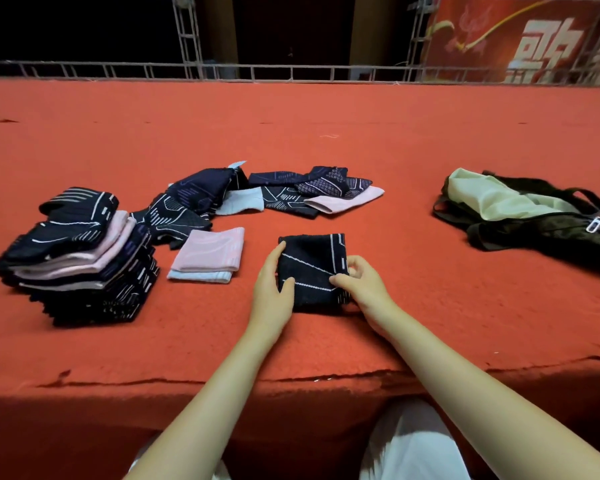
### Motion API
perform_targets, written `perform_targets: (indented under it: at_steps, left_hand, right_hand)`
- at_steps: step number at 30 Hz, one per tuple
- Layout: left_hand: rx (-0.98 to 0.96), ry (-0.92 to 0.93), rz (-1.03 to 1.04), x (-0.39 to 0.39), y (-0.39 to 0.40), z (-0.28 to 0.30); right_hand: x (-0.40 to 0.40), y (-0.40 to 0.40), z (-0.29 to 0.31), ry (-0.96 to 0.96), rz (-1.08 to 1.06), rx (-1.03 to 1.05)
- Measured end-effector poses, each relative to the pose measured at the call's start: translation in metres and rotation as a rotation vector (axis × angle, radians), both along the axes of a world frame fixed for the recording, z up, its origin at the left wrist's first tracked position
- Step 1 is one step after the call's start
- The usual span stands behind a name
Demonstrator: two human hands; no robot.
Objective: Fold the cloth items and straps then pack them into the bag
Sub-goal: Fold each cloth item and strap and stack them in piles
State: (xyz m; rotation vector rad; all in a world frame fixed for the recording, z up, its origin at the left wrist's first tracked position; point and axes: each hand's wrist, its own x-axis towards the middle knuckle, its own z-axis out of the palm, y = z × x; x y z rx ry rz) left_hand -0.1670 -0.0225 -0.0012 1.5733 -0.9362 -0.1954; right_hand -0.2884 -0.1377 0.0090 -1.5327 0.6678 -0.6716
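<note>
A folded dark cloth with thin white lines (312,265) lies on the red surface in front of me. My left hand (272,289) grips its left edge, thumb on top. My right hand (361,282) pinches the right edge near the lower corner. At the left stands a leaning stack of folded dark and pink cloths (77,258). A folded pink cloth (208,252) lies beside it. Unfolded dark and pink cloths (284,192) are strewn behind. The dark bag (541,220) lies open at the right, its pale lining showing.
The red carpeted platform (291,133) stretches far back to a metal truss rail (291,72). Its torn front edge (291,379) runs just before my lap. A red banner (520,36) hangs at the back right.
</note>
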Motion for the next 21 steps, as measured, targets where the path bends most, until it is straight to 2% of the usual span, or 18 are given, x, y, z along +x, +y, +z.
perform_targets:
  at_steps: [4,8,12,17,19,21]
  left_hand:
    - [-0.007,-0.035,0.053,0.023,0.007,0.017]
    - [0.022,-0.057,0.16,0.062,0.013,0.044]
    - [0.091,-0.209,0.383,0.108,0.02,0.066]
    - [0.373,-0.366,0.512,0.151,0.025,0.069]
    - [0.538,-0.523,0.48,0.166,0.024,0.057]
    - [0.652,-0.624,0.354,0.173,0.022,0.039]
  right_hand:
    - [0.031,0.011,0.012,-0.035,-0.002,0.253]
    - [0.077,0.02,0.023,0.003,0.001,0.213]
    - [0.132,0.03,0.037,0.008,0.016,0.135]
    - [0.187,0.036,0.044,0.092,0.048,0.106]
    - [0.192,0.039,0.042,0.177,0.111,0.082]
    - [0.192,0.039,0.034,0.221,0.157,0.019]
